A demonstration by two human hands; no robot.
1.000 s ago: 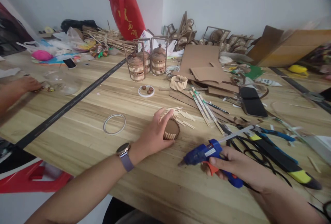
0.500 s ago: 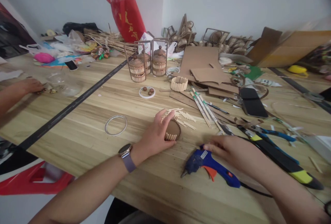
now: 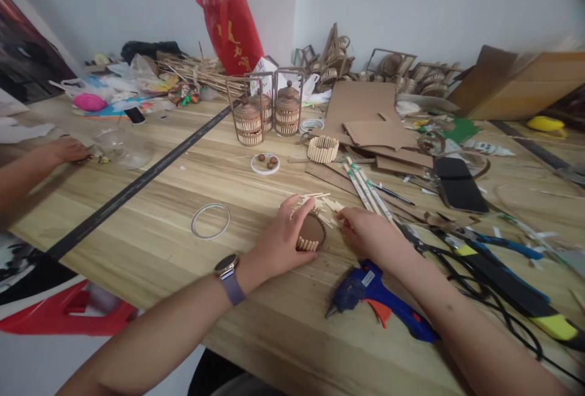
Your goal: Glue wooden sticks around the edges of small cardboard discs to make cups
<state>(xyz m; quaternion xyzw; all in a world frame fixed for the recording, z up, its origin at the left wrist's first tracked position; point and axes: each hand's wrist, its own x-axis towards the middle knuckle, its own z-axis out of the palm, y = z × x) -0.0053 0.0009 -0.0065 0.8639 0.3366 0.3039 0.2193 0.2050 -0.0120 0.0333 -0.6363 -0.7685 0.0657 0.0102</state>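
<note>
My left hand (image 3: 283, 237) is closed around the side of a small round basket base (image 3: 315, 227), a brown disc with short wooden sticks standing along part of its rim. Just right of it, my right hand (image 3: 370, 234) reaches to a loose pile of short wooden sticks (image 3: 332, 203). Its thumb and fingers are pinched together; whether a stick is between them I cannot make out. A blue hot glue gun (image 3: 372, 289) with an orange trigger lies on the table below my right forearm, nozzle pointing left.
A white ring (image 3: 211, 237) lies left of my hands. Behind stand a stick ring (image 3: 322, 150), brown balls in a hoop (image 3: 265, 171) and lidded baskets in frames (image 3: 287, 117). Pliers (image 3: 507, 245), a phone (image 3: 460, 184) and cardboard (image 3: 363, 109) are rightward. Another person's hand (image 3: 70, 149) rests far left.
My right hand has left the glue gun and moved up and left to the loose sticks. My left hand stays on the basket base. The view has shifted slightly.
</note>
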